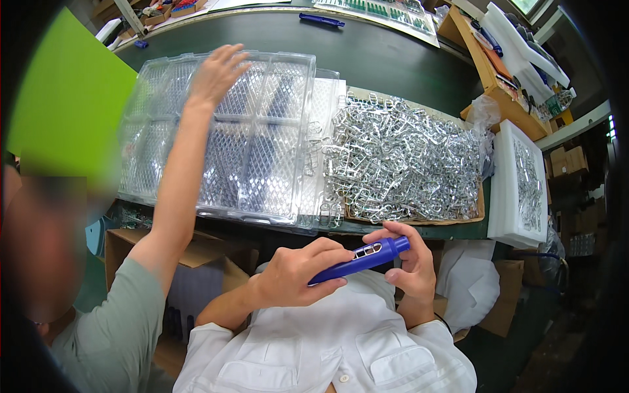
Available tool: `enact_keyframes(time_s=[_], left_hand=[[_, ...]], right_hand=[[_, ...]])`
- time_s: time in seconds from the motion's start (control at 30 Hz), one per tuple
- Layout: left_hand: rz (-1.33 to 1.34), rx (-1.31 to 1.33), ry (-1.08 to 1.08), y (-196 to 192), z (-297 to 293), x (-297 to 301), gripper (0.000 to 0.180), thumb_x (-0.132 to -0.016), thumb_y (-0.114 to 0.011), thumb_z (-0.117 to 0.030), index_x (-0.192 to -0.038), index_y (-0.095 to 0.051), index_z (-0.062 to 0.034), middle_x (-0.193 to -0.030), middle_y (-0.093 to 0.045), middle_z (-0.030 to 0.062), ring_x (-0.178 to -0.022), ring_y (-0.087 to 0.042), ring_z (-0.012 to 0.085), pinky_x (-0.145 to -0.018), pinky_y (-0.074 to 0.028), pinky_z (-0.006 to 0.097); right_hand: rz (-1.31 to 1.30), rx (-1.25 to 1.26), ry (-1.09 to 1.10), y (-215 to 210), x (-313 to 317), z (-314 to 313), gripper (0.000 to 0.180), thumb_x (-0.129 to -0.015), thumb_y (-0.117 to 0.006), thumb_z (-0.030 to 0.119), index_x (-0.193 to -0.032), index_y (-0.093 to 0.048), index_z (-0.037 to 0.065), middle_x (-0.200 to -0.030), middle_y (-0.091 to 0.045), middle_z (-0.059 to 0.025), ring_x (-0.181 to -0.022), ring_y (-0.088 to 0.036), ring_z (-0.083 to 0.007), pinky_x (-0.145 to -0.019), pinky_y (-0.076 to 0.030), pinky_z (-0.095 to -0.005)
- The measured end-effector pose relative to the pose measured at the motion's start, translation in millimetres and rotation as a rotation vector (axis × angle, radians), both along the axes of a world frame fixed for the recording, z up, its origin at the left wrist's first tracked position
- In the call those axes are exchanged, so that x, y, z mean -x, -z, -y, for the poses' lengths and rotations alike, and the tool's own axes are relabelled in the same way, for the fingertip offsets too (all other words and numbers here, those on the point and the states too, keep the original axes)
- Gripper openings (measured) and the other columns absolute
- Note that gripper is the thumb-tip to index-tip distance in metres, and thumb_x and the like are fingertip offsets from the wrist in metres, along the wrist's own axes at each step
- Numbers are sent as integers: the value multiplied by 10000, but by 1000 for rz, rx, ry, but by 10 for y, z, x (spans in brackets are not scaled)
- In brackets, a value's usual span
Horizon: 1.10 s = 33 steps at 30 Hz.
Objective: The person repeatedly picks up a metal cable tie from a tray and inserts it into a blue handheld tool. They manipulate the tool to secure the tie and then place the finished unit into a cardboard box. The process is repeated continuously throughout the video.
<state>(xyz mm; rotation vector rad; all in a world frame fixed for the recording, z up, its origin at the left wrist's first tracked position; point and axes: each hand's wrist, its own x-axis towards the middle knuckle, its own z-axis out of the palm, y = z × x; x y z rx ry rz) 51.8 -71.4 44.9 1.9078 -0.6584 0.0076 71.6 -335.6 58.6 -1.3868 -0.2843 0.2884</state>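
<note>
My left hand (298,272) is closed around a blue, pen-shaped plastic casing (360,260), held slightly tilted in front of my chest. A silver metal piece (368,251) shows in a slot on the casing's upper side. At the casing's narrower right end, my right hand (416,265) curves around with thumb and fingers apart; whether its fingers touch the casing is hard to see. Beyond my hands, a shallow box (481,213) holds a heap of silver metal clips (406,160). Several loose clips lie along its left side.
Clear plastic trays (275,219) stand stacked at the left, with a co-worker's hand (219,75) over them. White foam trays (501,223) stand right of the clips. Another blue casing (321,20) lies far back on the green table (393,49). A wooden shelf (504,98) is at the back right.
</note>
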Motion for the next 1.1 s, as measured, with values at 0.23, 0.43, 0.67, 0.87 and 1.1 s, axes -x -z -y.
enact_keyframes(time_s=[0.23,0.43,0.67,0.87,1.1], left_hand=[[100,32,-145,-20,61,-26,610,-711,-926,-2,-1261,-662,-14,-1137,-751,192,-986,-775,317,-830,-634,363],[138,33,-150,83,68,-12,691,-707,-940,2,-1319,-623,-45,-1162,-745,187,-1023,-768,311,-845,-637,362],[78,94,-120,141,90,8,630,-737,-923,21,-1279,-612,-59,-1205,-726,190,-1032,-761,304,-824,-636,362],[145,88,-105,164,93,-3,554,-751,-915,-13,-1233,-647,-70,-1210,-711,169,-928,-764,292,-734,-649,351],[269,-104,-70,-3,64,8,426,-788,-884,-102,-1192,-753,-72,-1167,-696,130,-821,-749,227,-660,-639,300]], right_hand=[[-87,-37,69,86,25,-34,567,-914,-786,6,-1415,-520,-20,-1291,-695,-214,-1173,-683,-222,-1040,-532,-352],[-46,-24,66,108,62,-46,602,-879,-789,-61,-1418,-526,-7,-1311,-695,-215,-1132,-686,-180,-1023,-543,-334],[-30,-15,71,152,65,-22,631,-881,-796,-52,-1444,-513,-10,-1312,-700,-212,-1099,-690,-165,-1007,-547,-321],[-38,21,68,136,35,-12,663,-875,-804,-44,-1465,-503,-13,-1295,-709,-207,-1088,-687,-163,-1006,-542,-322],[-52,42,64,30,12,-9,662,-859,-797,-58,-1457,-515,-29,-1274,-718,-213,-1107,-697,-190,-1018,-538,-340]])
